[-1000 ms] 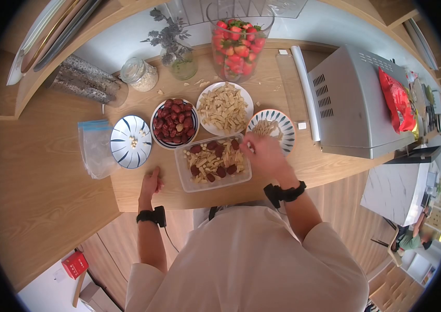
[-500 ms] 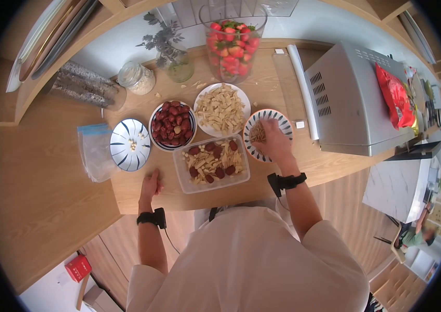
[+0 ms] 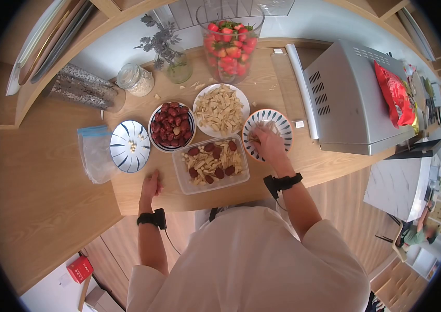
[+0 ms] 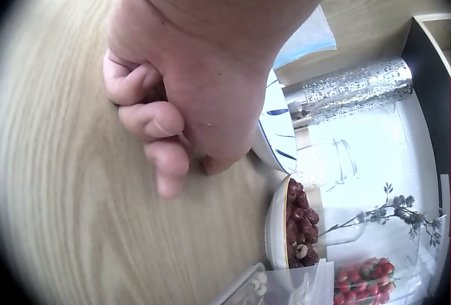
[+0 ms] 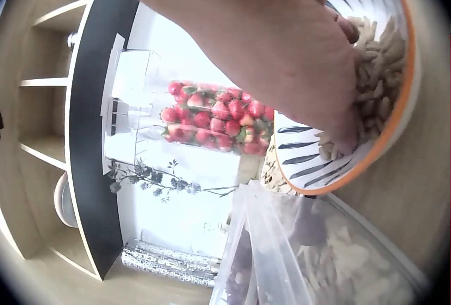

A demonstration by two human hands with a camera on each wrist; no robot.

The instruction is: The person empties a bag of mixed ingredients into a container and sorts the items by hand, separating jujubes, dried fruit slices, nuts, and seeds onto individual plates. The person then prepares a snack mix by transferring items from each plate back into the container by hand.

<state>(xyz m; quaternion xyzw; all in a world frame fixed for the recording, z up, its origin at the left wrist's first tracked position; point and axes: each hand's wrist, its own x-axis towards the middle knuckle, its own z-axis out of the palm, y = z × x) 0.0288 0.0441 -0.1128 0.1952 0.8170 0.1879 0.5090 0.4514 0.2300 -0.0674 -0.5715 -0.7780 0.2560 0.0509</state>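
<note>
My right hand (image 3: 269, 144) reaches down into an orange-rimmed bowl (image 3: 284, 121) with dark stripes inside. Its fingers and thumb curl around small, pale, dried root-like pieces (image 5: 380, 58), the fingertips partly hidden among them. Left of that bowl, a clear plastic container (image 3: 214, 191) holds pale dried slices, red dates and a few whitish beads. The left hand (image 3: 151, 184) rests on the tabletop in front of the blue-striped bowl, holding nothing, fingers loosely curled (image 4: 168, 160).
Behind the container stand a bowl of red dates (image 3: 171, 125) and a white plate (image 3: 245, 104) heaped with pale slices. A blue-striped bowl (image 3: 122, 153) with whitish beads and zip bags (image 3: 93, 161) lie left. Farther back are a glass jar (image 3: 137, 80) and strawberries (image 3: 228, 49); a microwave (image 3: 340, 104) stands right.
My right hand has moved right, from over the container's corner into the orange-rimmed bowl, and its fingers have drawn in among the pieces. The left hand stays in place.
</note>
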